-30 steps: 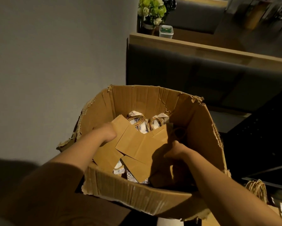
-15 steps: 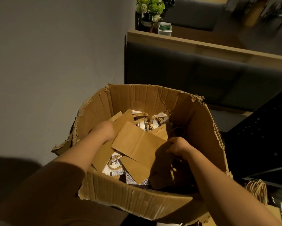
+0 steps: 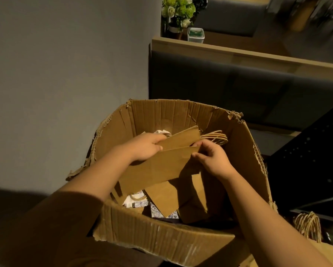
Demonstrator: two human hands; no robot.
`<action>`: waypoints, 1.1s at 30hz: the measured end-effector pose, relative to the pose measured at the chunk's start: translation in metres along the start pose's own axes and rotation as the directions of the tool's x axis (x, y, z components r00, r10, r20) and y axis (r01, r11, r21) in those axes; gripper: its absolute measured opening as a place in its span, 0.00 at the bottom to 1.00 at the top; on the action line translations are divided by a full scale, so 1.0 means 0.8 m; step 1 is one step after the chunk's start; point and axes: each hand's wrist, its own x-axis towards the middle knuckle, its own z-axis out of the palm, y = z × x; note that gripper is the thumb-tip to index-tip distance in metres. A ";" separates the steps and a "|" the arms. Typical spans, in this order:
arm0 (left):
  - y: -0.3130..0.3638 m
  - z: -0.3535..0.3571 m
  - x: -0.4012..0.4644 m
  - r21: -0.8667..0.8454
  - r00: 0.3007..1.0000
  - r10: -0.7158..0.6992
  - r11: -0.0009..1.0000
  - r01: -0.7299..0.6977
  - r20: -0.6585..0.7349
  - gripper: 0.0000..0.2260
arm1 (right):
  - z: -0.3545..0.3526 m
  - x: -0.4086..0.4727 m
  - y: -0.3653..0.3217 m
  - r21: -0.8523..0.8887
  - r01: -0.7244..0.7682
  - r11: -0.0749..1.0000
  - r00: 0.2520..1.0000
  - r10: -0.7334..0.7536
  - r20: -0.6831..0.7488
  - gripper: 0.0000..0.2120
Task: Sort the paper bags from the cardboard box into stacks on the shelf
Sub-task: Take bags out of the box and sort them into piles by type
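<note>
Plain brown paper bags (image 3: 158, 166), white blue-patterned bags (image 3: 135, 203), green-white flowers (image 3: 179, 10).

Left hand (image 3: 145, 147), right hand (image 3: 213, 158): pinching grip.

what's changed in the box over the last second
Both hands have risen from among the bags. The left hand now grips two flat brown bags, lifted toward the top of the cardboard box; the right hand pinches their edge. The printed bags stay at the bottom.
</note>
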 end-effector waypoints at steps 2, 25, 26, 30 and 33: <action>-0.002 0.013 0.002 -0.080 1.000 -0.004 0.997 0.005 0.004 0.16 | -0.006 0.001 0.000 -0.006 0.013 1.000 0.995 -0.014 -0.098 0.15; -0.012 0.070 0.074 -0.135 0.901 -0.335 0.914 0.381 0.276 0.16 | 0.020 0.014 0.081 -0.034 -0.905 0.425 0.415 0.896 0.156 0.17; -0.012 0.072 0.078 -0.116 0.900 -0.340 0.917 0.382 0.273 0.16 | 0.018 0.016 0.085 0.021 -0.913 0.408 0.406 0.900 0.159 0.16; -0.012 0.076 0.079 -0.076 0.869 -0.370 0.907 0.415 0.328 0.21 | 0.012 0.015 0.088 0.247 -0.918 0.310 0.367 0.899 0.238 0.15; -0.028 0.082 0.087 -0.110 0.860 -0.372 0.895 0.432 0.349 0.26 | 0.005 0.011 0.087 0.358 -0.881 0.311 0.411 0.877 0.250 0.13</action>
